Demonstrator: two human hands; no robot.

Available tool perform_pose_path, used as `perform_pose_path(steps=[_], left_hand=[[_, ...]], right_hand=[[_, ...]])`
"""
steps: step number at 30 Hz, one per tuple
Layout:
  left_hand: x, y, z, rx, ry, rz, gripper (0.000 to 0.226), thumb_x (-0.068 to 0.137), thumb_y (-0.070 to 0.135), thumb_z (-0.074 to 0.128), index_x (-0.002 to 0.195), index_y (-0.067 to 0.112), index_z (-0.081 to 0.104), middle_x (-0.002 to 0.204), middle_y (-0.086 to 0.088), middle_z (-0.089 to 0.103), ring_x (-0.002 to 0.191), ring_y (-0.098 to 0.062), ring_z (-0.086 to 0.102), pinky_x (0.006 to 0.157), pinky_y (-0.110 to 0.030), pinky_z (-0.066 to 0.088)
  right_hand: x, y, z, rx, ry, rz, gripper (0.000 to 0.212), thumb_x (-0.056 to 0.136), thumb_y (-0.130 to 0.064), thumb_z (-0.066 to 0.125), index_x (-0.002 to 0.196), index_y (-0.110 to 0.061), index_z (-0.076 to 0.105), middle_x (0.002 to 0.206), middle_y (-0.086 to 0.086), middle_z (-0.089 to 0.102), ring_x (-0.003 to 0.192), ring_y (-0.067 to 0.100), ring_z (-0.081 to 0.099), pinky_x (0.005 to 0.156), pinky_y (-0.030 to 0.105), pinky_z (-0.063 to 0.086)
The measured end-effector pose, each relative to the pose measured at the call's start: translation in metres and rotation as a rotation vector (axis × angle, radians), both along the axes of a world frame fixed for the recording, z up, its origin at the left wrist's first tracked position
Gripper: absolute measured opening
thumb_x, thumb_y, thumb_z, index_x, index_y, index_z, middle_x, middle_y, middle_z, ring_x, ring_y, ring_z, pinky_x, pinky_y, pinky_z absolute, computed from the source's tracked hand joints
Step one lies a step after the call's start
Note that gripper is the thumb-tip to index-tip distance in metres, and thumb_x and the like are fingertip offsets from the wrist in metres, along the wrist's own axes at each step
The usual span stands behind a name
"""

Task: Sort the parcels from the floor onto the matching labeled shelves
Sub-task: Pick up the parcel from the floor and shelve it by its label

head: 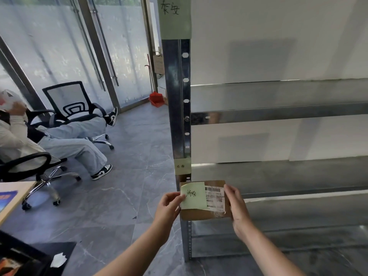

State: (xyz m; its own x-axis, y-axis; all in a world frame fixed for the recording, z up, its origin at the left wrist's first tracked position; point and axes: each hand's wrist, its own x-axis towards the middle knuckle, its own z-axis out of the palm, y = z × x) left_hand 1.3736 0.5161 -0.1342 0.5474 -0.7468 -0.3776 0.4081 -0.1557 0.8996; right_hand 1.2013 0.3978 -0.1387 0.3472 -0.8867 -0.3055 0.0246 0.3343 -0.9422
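Observation:
A flat brown cardboard parcel [201, 214] with a white barcode label and a pale green handwritten note [193, 195] is held up in front of the metal shelving's upright post [178, 108]. My left hand [169, 206] pinches its left edge at the note. My right hand [237, 206] grips its right edge. A small yellow-green label [182, 166] on the post sits just above the parcel, beside a grey shelf board [278, 174]. A larger green label [175, 16] is stuck at the post's top.
A higher shelf board [278, 94] holds nothing. Left of the post lies grey tiled floor with a seated person [59, 140] on office chairs. A red dustpan [156, 99] stands by the glass doors. A desk corner [14, 196] is at the left edge.

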Motion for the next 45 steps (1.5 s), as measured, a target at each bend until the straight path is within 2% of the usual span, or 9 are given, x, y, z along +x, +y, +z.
perform_pose_path(steps=[7,12,16,20,27,30,35,40,45], left_hand=[[-0.036,-0.043,-0.001,-0.021,0.049,-0.044,0.029,0.093,0.019,0.066,0.117,0.004,0.061,0.115,-0.019,0.07,0.11,-0.034,0.068,0.098,-0.044,0.055],[-0.047,-0.077,-0.006,-0.04,0.087,0.007,0.02,0.101,0.006,0.05,0.115,0.0,0.063,0.118,-0.024,0.069,0.116,-0.039,0.063,0.101,-0.045,0.052],[-0.048,-0.099,-0.012,-0.04,-0.015,-0.004,0.021,0.097,0.004,0.056,0.112,0.011,0.069,0.117,-0.014,0.072,0.111,-0.031,0.068,0.102,-0.046,0.052],[-0.048,-0.117,-0.015,-0.034,-0.049,0.018,0.023,0.095,0.014,0.063,0.116,0.02,0.068,0.118,-0.001,0.073,0.113,-0.025,0.067,0.104,-0.048,0.05],[-0.045,-0.137,-0.033,-0.006,-0.021,0.095,0.025,0.092,0.012,0.068,0.116,0.017,0.067,0.12,-0.006,0.071,0.116,-0.025,0.066,0.106,-0.048,0.049],[-0.043,-0.145,-0.037,0.001,-0.006,0.114,0.024,0.094,0.009,0.065,0.116,0.017,0.066,0.121,-0.008,0.07,0.116,-0.025,0.065,0.105,-0.046,0.05],[-0.036,-0.159,-0.039,0.007,0.002,0.125,0.022,0.096,0.006,0.06,0.112,0.02,0.065,0.123,-0.009,0.068,0.116,-0.025,0.065,0.103,-0.043,0.052],[-0.032,-0.169,-0.042,0.009,0.019,0.141,0.024,0.097,0.003,0.056,0.114,0.018,0.065,0.123,-0.01,0.068,0.115,-0.025,0.065,0.1,-0.041,0.054],[-0.037,-0.176,-0.05,-0.001,0.083,0.197,0.026,0.098,0.002,0.053,0.114,0.019,0.064,0.122,-0.009,0.069,0.113,-0.025,0.066,0.09,-0.035,0.055]], right_hand=[[-0.04,-0.034,0.0,0.024,0.042,-0.111,0.031,0.102,-0.052,0.039,0.108,-0.031,0.061,0.11,0.005,0.071,0.111,0.028,0.065,0.102,0.055,0.048],[-0.055,-0.063,0.006,-0.026,0.023,-0.112,0.037,0.104,-0.047,0.036,0.12,-0.022,0.058,0.113,0.008,0.071,0.107,0.026,0.067,0.098,0.047,0.05],[-0.054,-0.087,0.004,-0.014,-0.01,-0.095,0.038,0.105,-0.044,0.035,0.123,-0.019,0.057,0.115,0.009,0.071,0.103,0.023,0.067,0.095,0.044,0.048],[-0.045,-0.11,-0.003,0.026,-0.001,-0.06,0.035,0.104,-0.045,0.037,0.118,-0.023,0.061,0.114,0.007,0.073,0.101,0.022,0.068,0.082,0.037,0.051],[-0.025,-0.144,-0.015,0.043,0.02,-0.008,0.024,0.103,-0.041,0.042,0.11,-0.028,0.06,0.111,0.007,0.071,0.092,0.023,0.065,0.065,0.031,0.045],[-0.019,-0.154,-0.025,0.048,0.014,0.01,0.023,0.103,-0.041,0.042,0.106,-0.028,0.061,0.113,0.01,0.071,0.096,0.025,0.065,0.073,0.034,0.048],[-0.013,-0.168,-0.039,0.056,0.037,0.024,0.021,0.102,-0.043,0.044,0.105,-0.032,0.061,0.12,0.009,0.07,0.114,0.032,0.063,0.102,0.049,0.047],[-0.009,-0.175,-0.046,0.069,0.024,0.036,0.023,0.105,-0.039,0.039,0.111,-0.026,0.057,0.117,0.006,0.067,0.099,0.018,0.062,0.076,0.03,0.046],[-0.004,-0.177,-0.051,0.072,0.053,0.049,0.031,0.106,-0.039,0.037,0.124,-0.021,0.054,0.112,0.001,0.066,0.091,0.009,0.06,0.07,0.025,0.041]])
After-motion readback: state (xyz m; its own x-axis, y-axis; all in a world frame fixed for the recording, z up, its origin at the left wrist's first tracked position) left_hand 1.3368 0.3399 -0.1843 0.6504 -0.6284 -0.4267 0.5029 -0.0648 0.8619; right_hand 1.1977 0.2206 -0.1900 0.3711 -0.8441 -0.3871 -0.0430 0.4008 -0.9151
